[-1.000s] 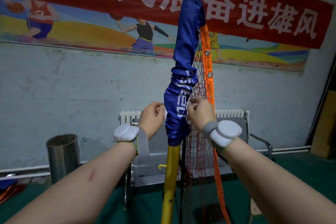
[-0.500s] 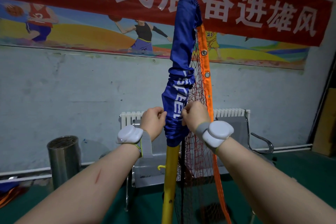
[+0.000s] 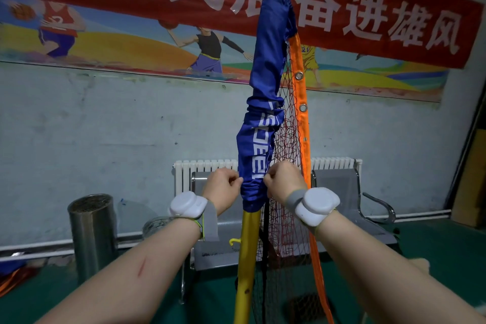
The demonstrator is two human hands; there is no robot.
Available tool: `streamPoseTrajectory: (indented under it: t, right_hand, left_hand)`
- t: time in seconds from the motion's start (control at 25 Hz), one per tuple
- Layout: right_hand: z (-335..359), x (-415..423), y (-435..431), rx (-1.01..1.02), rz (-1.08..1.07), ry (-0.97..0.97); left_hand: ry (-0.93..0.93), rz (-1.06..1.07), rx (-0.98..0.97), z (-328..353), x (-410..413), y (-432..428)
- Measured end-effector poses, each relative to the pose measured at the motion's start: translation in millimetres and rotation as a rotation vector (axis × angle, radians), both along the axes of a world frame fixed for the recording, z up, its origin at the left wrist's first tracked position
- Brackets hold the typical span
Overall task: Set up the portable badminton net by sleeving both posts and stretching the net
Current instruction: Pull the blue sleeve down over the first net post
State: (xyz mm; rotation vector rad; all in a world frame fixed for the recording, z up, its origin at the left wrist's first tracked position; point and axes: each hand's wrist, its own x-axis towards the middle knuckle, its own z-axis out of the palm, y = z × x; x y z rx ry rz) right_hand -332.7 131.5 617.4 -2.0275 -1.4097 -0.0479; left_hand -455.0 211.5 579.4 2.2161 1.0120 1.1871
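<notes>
A yellow post (image 3: 244,265) stands upright in front of me. Its upper part is covered by the net's blue sleeve (image 3: 265,92), which is bunched in folds around its middle. My left hand (image 3: 223,189) pinches the sleeve's left side near its lower hem. My right hand (image 3: 285,184) pinches the right side at the same height. The dark red net mesh (image 3: 286,144) and its orange edge band (image 3: 302,113) hang down to the right of the sleeve.
A grey metal bench (image 3: 339,192) and a white radiator (image 3: 205,168) stand behind the post against the wall. A steel bin (image 3: 92,234) stands at the left. The floor is green. Orange straps (image 3: 10,279) lie at the far left.
Both hands have pulled the blue sleeve a little further down the post, and its lower hem sits lower than a second ago.
</notes>
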Motion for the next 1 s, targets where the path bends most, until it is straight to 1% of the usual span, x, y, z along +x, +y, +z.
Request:
streamPoseTrajectory:
  t: [0.08, 0.2, 0.24, 0.32, 0.4, 0.6, 0.72, 0.84, 1.0]
  right_hand:
    - [7, 2, 0, 0.041, -0.028, 0.008]
    - [22, 3, 3, 0.193, -0.040, 0.096]
    - [26, 3, 5, 0.226, -0.027, 0.132]
    - [30, 1, 9, 0.262, -0.011, 0.149]
    - [30, 0, 9, 0.268, -0.014, 0.121]
    - [20, 3, 5, 0.175, -0.025, 0.047]
    - [8, 3, 4, 0.112, -0.007, 0.034]
    - [0, 2, 2, 0.089, -0.012, -0.024]
    - [-1, 0, -3, 0.049, -0.004, -0.078]
  left_hand:
    - [-0.057, 0.037, -0.002, 11, 0, 2]
    - [-0.296, 0.051, -0.019, 34, -1, 0]
    - [-0.330, 0.034, -0.001, 39, -1, 0]
    - [-0.312, 0.009, 0.043, 45, 1, -1]
    - [-0.285, 0.015, 0.054, 45, 4, 0]
    - [-0.162, 0.032, 0.083, 31, 9, 3]
    - [-0.117, 0.024, 0.074, 17, 11, 1]
    - [-0.135, 0.013, 0.057, 5, 11, -1]
    - [-0.094, -0.010, -0.001, 6, 6, -2]
